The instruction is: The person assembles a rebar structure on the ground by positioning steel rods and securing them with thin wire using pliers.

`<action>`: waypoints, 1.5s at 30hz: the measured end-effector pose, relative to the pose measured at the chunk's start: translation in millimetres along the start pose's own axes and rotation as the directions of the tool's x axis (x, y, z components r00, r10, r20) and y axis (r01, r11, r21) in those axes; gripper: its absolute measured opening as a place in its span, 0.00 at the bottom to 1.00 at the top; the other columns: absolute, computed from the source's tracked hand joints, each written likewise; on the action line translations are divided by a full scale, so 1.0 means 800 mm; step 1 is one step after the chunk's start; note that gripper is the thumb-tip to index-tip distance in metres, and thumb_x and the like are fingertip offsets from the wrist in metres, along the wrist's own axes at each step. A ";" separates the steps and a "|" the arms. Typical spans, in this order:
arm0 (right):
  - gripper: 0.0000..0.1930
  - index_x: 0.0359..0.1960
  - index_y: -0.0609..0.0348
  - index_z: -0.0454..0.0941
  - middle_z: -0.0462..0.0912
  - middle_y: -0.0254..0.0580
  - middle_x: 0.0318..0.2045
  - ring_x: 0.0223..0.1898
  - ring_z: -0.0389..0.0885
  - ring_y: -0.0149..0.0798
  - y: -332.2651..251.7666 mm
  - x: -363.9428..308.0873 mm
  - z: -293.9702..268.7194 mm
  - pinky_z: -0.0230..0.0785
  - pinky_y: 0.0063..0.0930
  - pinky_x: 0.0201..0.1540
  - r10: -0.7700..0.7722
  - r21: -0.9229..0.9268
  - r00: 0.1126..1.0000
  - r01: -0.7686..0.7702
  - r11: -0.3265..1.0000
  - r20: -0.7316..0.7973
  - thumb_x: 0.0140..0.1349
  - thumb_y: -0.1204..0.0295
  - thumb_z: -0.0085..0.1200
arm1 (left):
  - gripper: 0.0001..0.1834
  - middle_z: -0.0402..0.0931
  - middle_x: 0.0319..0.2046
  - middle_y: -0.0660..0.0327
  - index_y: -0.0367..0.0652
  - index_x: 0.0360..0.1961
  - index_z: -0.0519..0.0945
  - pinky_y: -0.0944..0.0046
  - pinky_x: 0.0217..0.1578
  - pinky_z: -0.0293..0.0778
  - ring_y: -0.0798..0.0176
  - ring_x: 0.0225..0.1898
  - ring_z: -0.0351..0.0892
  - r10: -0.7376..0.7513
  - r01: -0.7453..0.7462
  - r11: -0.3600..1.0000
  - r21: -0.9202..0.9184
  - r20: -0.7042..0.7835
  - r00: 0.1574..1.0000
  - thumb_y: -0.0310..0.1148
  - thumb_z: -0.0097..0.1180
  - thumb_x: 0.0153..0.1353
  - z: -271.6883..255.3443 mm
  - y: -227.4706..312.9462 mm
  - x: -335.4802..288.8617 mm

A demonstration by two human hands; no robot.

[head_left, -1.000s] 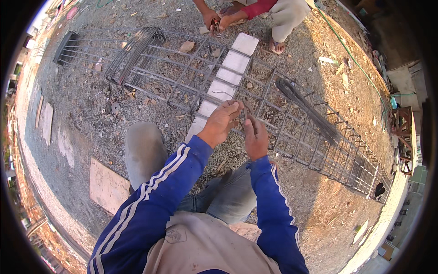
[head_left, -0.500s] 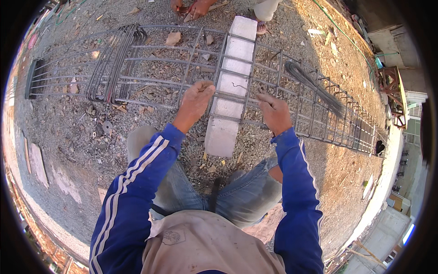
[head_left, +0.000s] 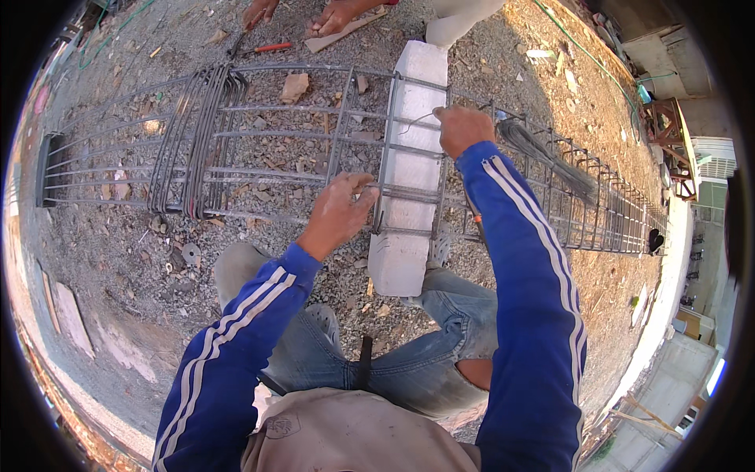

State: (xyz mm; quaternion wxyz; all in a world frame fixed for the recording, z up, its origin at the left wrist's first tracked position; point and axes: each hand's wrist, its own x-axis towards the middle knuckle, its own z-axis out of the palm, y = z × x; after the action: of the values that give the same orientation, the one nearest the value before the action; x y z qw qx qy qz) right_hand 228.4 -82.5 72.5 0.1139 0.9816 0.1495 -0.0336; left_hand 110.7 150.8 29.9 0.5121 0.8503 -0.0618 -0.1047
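Observation:
A long cage of steel rebar (head_left: 271, 175) crosses in front of me, resting on a pale concrete block (head_left: 405, 263). My right hand (head_left: 465, 130) is closed in a pinch above the far part of the block. A thin tie wire (head_left: 417, 121) curves leftward from its fingertips over the block. Nearer to me, my left hand (head_left: 344, 208) is beside the stirrup at the block's left edge, thumb and forefinger apart. Whether its fingertips touch the steel is unclear.
A bundle of dark tie wire (head_left: 550, 161) lies on the cage to the right. Bunched stirrups (head_left: 200, 141) hang around the left bars. Beyond the cage, another person's hands (head_left: 334, 17) are near a wood piece (head_left: 346, 33) and a red-handled tool (head_left: 272, 47).
My right hand has moved away from me to the block's far part, pinching the wire. My left hand sits lower in view, its fingers more apart. The other person's hands have shifted.

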 end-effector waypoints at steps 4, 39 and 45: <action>0.16 0.41 0.43 0.83 0.82 0.40 0.32 0.36 0.82 0.46 0.008 0.035 0.029 0.74 0.41 0.37 -0.218 -0.078 0.975 0.221 0.972 0.051 0.52 0.74 0.50 | 0.17 0.77 0.39 0.47 0.36 0.45 0.78 0.53 0.41 0.73 0.46 0.41 0.78 -0.024 0.027 0.999 0.032 -0.076 0.997 0.37 0.54 0.61 0.017 0.001 0.026; 0.03 0.21 0.53 0.80 0.76 0.33 0.24 0.37 0.71 0.38 0.037 0.036 0.071 0.61 0.38 0.45 -0.186 0.155 0.799 0.327 0.932 -0.572 0.47 0.72 0.54 | 0.17 0.76 0.41 0.51 0.40 0.46 0.79 0.55 0.44 0.70 0.48 0.43 0.75 0.229 -0.131 0.905 0.405 -0.204 0.952 0.35 0.59 0.56 0.074 0.005 0.115; 0.01 0.20 0.51 0.78 0.75 0.32 0.24 0.36 0.70 0.37 0.045 0.039 0.062 0.60 0.39 0.47 -0.196 0.113 0.736 0.347 0.931 -0.649 0.46 0.72 0.55 | 0.20 0.69 0.49 0.49 0.40 0.48 0.77 0.47 0.50 0.64 0.44 0.50 0.68 0.315 -0.190 0.843 0.502 -0.176 0.933 0.37 0.60 0.55 0.109 0.018 0.071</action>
State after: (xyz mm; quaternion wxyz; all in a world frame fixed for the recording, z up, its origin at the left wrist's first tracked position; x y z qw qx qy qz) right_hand 267.1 -119.0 29.2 -0.0611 0.9097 0.3165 0.2617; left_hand 144.7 57.2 -3.2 0.2997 0.9403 -0.1327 0.0913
